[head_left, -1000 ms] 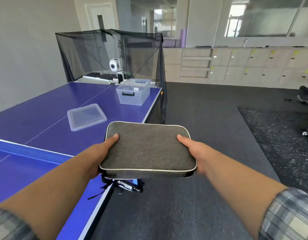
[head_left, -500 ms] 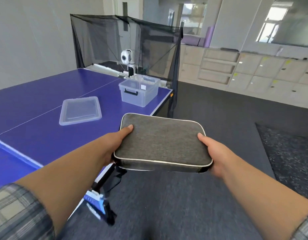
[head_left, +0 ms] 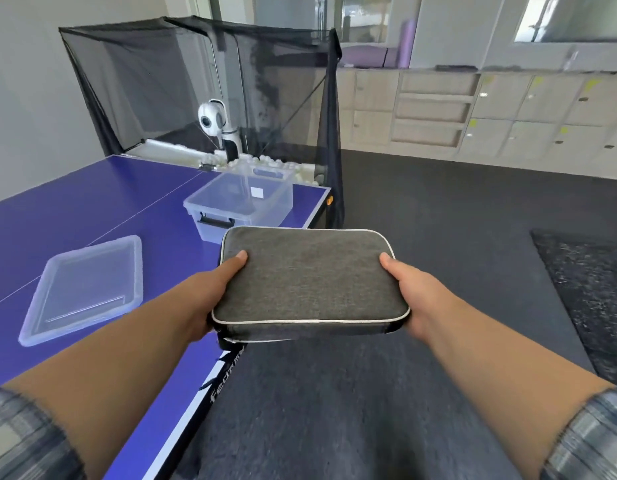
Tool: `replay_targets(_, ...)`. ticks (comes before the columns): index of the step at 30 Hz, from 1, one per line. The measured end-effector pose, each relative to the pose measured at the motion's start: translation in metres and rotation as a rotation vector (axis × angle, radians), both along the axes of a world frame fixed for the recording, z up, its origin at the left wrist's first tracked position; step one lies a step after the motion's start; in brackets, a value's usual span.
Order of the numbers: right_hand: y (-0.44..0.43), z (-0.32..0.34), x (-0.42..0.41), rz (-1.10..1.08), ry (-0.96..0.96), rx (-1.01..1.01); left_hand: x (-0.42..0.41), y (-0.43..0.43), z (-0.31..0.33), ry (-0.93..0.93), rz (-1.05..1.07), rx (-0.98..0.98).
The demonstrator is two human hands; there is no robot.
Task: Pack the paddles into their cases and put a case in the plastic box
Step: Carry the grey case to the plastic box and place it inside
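Your left hand (head_left: 210, 299) and right hand (head_left: 416, 296) clasp the closed grey fabric paddle case (head_left: 308, 282), not yet in the open clear plastic box (head_left: 210, 216).

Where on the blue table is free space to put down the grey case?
The table is bare between the lid and the plastic box, and left of both. Its far end, by the ball machine, is crowded with balls.
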State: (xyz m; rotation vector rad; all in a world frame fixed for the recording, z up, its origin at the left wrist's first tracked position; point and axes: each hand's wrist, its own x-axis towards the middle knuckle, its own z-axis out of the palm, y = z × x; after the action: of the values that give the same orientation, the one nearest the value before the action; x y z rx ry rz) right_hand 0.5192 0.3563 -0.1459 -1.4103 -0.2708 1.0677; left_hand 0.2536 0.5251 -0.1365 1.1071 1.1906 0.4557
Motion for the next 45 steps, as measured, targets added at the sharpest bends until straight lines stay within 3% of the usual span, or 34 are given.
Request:
replay_targets(7, 0.114, -0.027, 0.122, 0.106, 0.004, -0.032, 0.104, 0.083, -0.028, -0.009, 0.119, -0.035)
replay_targets(14, 0.256, -0.009, 0.219, 0.275, -0.046, -0.085, 0.18, 0.168, -0.029, -0.011, 0.335, -0.049)
replay_targets(20, 0.396, -0.013, 0.229, 0.387, -0.019, -0.134, 0.185, 0.253, -0.032, -0.02, 0.515, -0.03)
replay_targets(30, 0.617, -0.021, 0.242, 0.445, -0.123, -0.008, 0.194, 0.453, -0.033, -0.122, 0.529, 0.042)
replay_targets(34, 0.687, -0.036, 0.258, 0.498, -0.225, 0.001, 0.208, 0.509, -0.058, -0.142, 0.6, -0.013)
replay_targets(39, 0.778, -0.053, 0.259, 0.726, -0.364, -0.055, 0.216, 0.544, -0.113, -0.101, 0.727, -0.117)
replay_targets(45, 0.842, -0.105, 0.216, 1.017, -0.591, -0.196, 0.225, 0.546, -0.169, 0.05, 1.122, -0.367)
